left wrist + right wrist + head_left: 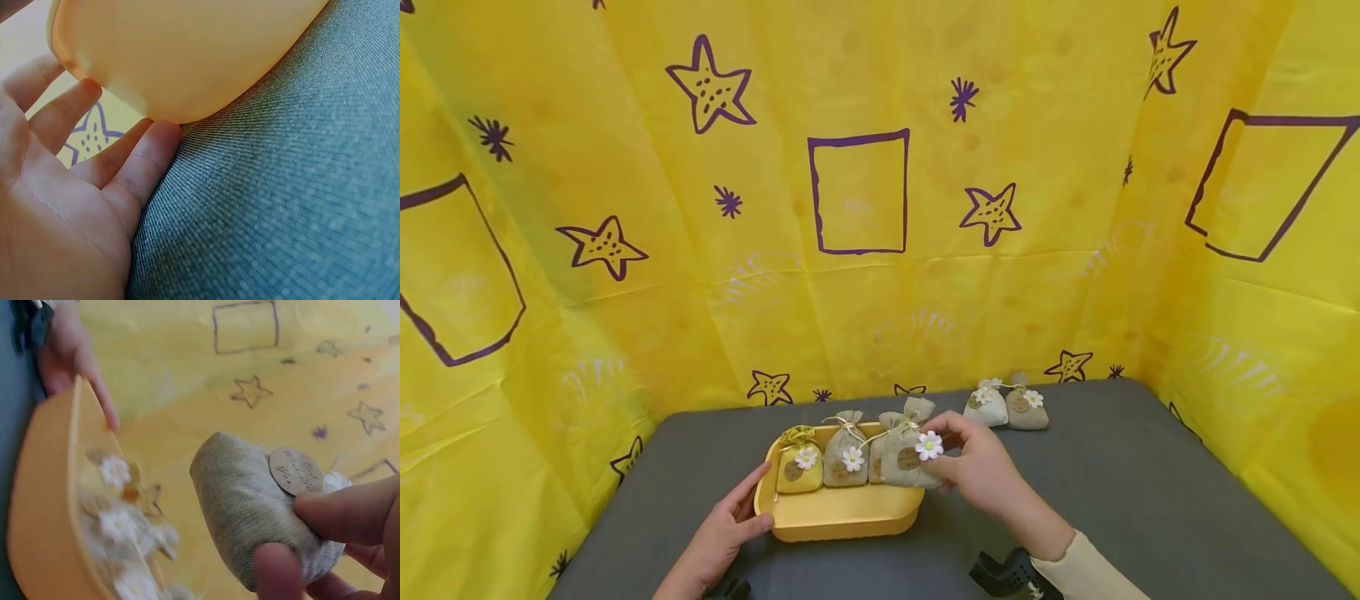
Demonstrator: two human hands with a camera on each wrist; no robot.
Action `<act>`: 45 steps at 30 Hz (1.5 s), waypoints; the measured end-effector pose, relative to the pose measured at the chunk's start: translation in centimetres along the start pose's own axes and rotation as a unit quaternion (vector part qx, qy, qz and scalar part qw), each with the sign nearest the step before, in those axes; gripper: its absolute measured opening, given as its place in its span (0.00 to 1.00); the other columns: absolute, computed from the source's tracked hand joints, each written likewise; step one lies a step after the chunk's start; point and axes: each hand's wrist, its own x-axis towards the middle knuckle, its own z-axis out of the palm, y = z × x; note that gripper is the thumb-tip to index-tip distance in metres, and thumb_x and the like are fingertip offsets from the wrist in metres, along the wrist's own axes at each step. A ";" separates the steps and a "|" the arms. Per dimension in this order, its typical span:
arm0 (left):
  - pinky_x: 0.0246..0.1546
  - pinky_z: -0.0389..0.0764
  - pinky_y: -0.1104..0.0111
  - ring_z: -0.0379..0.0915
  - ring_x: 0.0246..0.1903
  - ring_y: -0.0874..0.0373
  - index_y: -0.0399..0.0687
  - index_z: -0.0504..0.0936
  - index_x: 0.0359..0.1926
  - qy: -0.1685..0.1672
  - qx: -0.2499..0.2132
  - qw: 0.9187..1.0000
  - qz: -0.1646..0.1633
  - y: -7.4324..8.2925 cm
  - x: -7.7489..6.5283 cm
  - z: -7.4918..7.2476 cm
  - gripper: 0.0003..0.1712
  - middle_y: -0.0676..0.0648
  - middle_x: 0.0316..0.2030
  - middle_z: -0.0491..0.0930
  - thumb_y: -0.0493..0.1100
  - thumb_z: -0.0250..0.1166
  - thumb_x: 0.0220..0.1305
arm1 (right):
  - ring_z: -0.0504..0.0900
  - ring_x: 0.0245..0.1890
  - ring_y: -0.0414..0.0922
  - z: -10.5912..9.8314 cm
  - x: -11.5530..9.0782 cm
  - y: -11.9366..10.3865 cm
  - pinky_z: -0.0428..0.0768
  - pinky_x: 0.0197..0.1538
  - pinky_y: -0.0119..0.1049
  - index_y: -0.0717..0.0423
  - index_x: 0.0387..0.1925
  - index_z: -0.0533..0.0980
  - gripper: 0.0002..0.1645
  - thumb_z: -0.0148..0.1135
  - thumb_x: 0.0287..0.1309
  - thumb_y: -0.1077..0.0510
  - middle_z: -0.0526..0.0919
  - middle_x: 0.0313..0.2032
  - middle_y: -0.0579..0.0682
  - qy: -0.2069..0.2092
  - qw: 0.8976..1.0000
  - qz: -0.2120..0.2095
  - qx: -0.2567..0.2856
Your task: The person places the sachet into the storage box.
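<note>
My right hand (981, 462) pinches a grey-green drawstring sachet (898, 458) between thumb and fingers, over the right end of a yellow basket (842, 529). The sachet has a round brown tag (296, 472) and a white flower (929, 446). My left hand (722, 533) touches the basket's left end with nearly straight fingers (156, 147) against its outer wall. Inside the basket stand a yellow sachet (799, 475) and a grey-brown sachet (846, 471), each with a white flower. Another sachet there is partly hidden behind the held one.
Toward the back right of the grey tabletop (1075, 500) sit a white sachet (987, 408) and a brown sachet (1027, 412), side by side. A yellow curtain (865, 325) with purple stars and frames stands behind the table and along both sides.
</note>
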 end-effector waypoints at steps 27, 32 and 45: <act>0.56 0.66 0.78 0.41 0.73 0.50 0.40 0.51 0.78 -0.003 0.004 1.000 0.011 -0.2 0.1 -0.4 0.42 0.37 0.76 0.43 0.34 0.63 0.70 | 0.77 0.24 0.43 12.2 3.1 1.9 0.79 0.19 0.37 0.52 0.35 0.81 0.18 0.71 0.45 0.75 0.79 0.29 0.49 -0.036 0.997 0.032 0.060; 0.56 0.66 0.79 0.41 0.73 0.50 0.40 0.52 0.77 0.000 0.008 1.000 0.013 -0.2 0.1 -0.4 0.42 0.37 0.76 0.44 0.34 0.64 0.69 | 0.76 0.23 0.43 13.2 4.0 2.1 0.79 0.20 0.37 0.53 0.35 0.81 0.19 0.66 0.46 0.77 0.77 0.30 0.48 -0.049 0.998 0.019 0.042; 0.56 0.65 0.80 0.41 0.72 0.51 0.41 0.53 0.77 -0.003 0.012 1.000 0.014 -0.1 -0.1 -0.3 0.44 0.38 0.76 0.46 0.35 0.66 0.68 | 0.81 0.33 0.43 14.5 5.0 2.2 0.82 0.30 0.39 0.50 0.42 0.82 0.15 0.71 0.53 0.67 0.81 0.38 0.42 -0.119 0.992 0.028 -0.027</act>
